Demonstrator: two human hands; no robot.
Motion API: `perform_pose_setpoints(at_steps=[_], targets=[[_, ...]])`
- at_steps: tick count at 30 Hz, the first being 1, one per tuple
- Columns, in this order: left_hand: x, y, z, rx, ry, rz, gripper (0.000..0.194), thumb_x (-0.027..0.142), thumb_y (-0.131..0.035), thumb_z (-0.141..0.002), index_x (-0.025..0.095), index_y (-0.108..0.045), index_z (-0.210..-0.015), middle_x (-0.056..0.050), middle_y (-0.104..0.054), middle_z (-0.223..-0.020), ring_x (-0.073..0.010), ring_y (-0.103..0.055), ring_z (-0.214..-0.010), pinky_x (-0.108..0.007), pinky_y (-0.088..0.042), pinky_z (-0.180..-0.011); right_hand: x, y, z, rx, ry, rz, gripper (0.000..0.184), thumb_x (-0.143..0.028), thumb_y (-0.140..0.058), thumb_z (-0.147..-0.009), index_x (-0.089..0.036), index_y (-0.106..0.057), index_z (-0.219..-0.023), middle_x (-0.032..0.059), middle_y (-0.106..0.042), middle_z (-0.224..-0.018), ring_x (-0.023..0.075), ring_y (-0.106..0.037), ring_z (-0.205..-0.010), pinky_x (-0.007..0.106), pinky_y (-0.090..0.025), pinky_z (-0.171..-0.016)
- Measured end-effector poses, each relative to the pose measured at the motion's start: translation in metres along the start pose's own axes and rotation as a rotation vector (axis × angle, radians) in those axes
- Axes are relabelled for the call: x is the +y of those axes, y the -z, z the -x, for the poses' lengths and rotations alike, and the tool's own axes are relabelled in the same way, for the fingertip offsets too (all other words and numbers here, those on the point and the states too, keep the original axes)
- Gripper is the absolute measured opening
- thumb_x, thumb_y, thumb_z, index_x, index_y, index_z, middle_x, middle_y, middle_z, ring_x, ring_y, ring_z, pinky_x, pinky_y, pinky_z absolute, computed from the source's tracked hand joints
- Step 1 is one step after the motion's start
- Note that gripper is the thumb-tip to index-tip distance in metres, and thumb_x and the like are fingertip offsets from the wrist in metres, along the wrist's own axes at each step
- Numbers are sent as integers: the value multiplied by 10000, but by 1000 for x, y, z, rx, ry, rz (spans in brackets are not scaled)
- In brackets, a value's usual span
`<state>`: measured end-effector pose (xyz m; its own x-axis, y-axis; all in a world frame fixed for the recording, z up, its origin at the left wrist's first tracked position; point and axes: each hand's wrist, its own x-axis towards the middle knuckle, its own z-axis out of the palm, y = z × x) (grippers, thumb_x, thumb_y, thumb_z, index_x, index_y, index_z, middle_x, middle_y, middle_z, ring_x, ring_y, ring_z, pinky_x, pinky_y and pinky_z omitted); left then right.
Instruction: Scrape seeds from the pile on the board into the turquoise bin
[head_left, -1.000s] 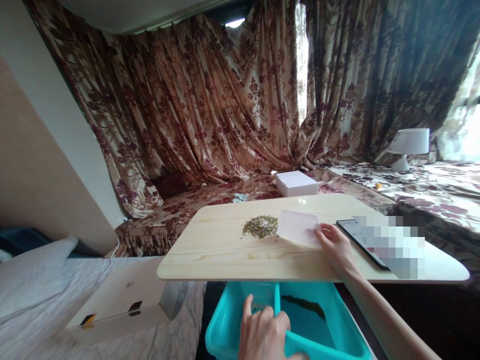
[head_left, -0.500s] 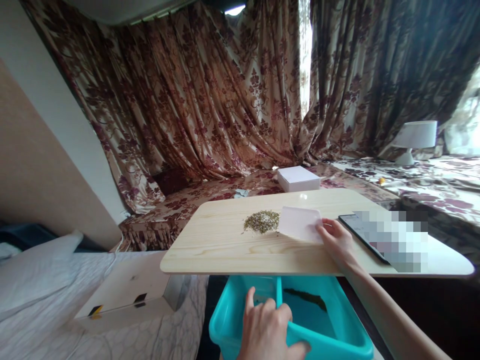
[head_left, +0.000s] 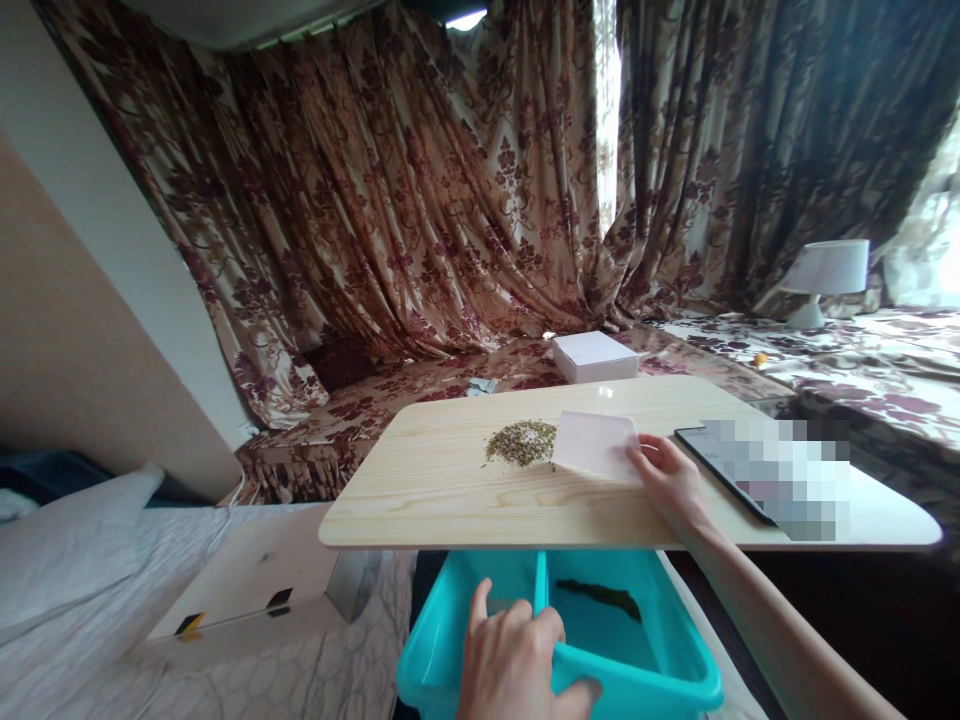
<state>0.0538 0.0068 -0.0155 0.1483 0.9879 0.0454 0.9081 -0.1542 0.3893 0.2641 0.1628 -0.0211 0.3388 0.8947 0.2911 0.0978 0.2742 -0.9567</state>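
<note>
On the pale wooden tabletop (head_left: pixel 435 490) lies a small heap of greenish grains (head_left: pixel 520 442). A white card-like scraper (head_left: pixel 595 445) rests tilted against the heap's right side, and my right hand (head_left: pixel 670 482) pinches its right edge. Below the table's front edge sits a turquoise plastic bin (head_left: pixel 660 685) split in two by a divider, with a dark streak of material in its right half. My left hand (head_left: pixel 516 668) grips the bin's near rim, fingers curled over it.
A dark tablet (head_left: pixel 720 465), partly blurred out, lies at the table's right. A white box (head_left: pixel 595 357) and a white lamp (head_left: pixel 823 277) sit on the patterned bedding behind. A flat white carton (head_left: pixel 255 585) lies at the lower left. Curtains close off the back.
The turquoise bin has shifted a little to the left under the table with my left hand on it. The scraper has slid slightly left, up to the grain heap.
</note>
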Motion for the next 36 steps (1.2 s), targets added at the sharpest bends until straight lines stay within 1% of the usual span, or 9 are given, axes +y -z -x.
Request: perform_pose_setpoints(at_steps=[5,10,16,20,26,31,36], targets=[[1,3,1,16,15,5,159,360,-655,-616,245,-632,-724,14,-621,-731,-198,-592,-794,-497,-155,-1042,0,1,0,-23,-7,-15,318,-427,-639,-644,-185,-568,-838,58,-707,-756,207,-662,-738,322,-509,-664],[-1,6,2,19,25,-16,120,315,-639,-621,245,-626,-717,20,-623,-736,-187,-591,-796,-494,-148,-1042,-2,0,1,-12,-17,-37,336,-440,-645,-642,-189,-564,-850,60,-710,-772,199,-660,-724,312,-509,-662],[-7,6,3,47,35,-36,107,326,-612,-638,244,-618,-706,17,-622,-723,-187,-591,-778,-483,-170,-1042,4,-1,-2,-70,22,-38,398,-502,-650,-619,-187,-562,-846,66,-710,-767,209,-664,-724,329,-513,-667],[-8,8,3,59,38,-44,83,305,-596,-648,244,-614,-702,23,-616,-711,-182,-587,-765,-488,-160,-1045,3,-1,-1,-59,14,-25,353,-457,-650,-632,-186,-572,-843,59,-707,-756,210,-663,-737,318,-510,-658],[-8,12,3,49,48,-53,75,284,-575,-655,242,-610,-707,26,-618,-709,-176,-587,-753,-477,-162,-1041,-5,0,3,62,-26,-22,255,-341,-622,-652,-182,-568,-844,58,-703,-764,207,-659,-736,315,-506,-664],[-8,13,4,49,56,-47,72,272,-577,-648,240,-605,-706,26,-622,-706,-178,-588,-750,-473,-161,-1040,-8,0,4,49,-40,19,221,-301,-606,-649,-183,-574,-833,54,-699,-769,207,-655,-767,313,-501,-684],[-10,11,4,54,51,-44,70,272,-585,-647,239,-603,-706,22,-627,-721,-175,-589,-764,-459,-154,-1045,-3,-2,2,25,-24,-26,227,-316,-615,-652,-186,-572,-833,51,-701,-770,197,-656,-748,306,-502,-677]])
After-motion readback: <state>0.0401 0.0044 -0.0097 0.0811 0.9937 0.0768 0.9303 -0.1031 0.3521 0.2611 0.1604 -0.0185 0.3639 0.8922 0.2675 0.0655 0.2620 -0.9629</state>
